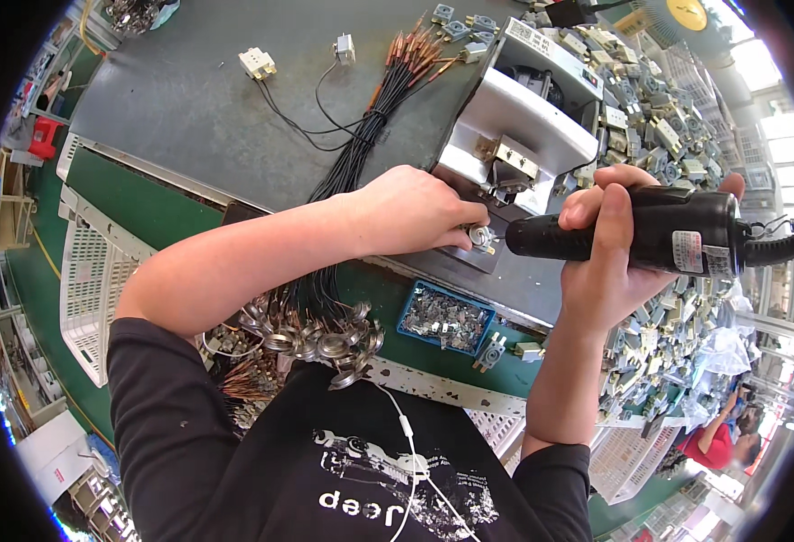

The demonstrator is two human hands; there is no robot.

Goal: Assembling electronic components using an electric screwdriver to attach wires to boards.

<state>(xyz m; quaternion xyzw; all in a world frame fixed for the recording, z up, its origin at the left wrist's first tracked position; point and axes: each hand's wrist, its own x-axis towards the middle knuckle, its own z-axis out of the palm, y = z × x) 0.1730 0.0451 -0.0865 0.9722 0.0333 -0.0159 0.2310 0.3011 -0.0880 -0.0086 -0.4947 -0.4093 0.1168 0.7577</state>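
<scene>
My left hand (pixel 420 212) pinches a small electrical part with a silvery round piece (pixel 480 237) at the front edge of the grey workbench (pixel 189 99). Its fingers cover much of that part. In my right hand (pixel 609 248) is a black power screwdriver (pixel 677 226), its fingers wrapped round the body. The tapered tip points left, close to the small part; I cannot tell whether they touch. Just beyond stands a metal fixture (pixel 541 108) with a pale connector block (pixel 516 163). Under my left forearm runs a bundle of black leads (pixel 347 163) with copper-coloured ends.
A blue tray (pixel 447 314) of small metal pieces sits at the bench front. Heaps of grey-white switch blocks (pixel 659 117) fill the right side. Coiled metal parts (pixel 325 341) hang before my body. White plastic crates (pixel 99 280) stand left. Someone in red (pixel 718 443) is at the far lower right.
</scene>
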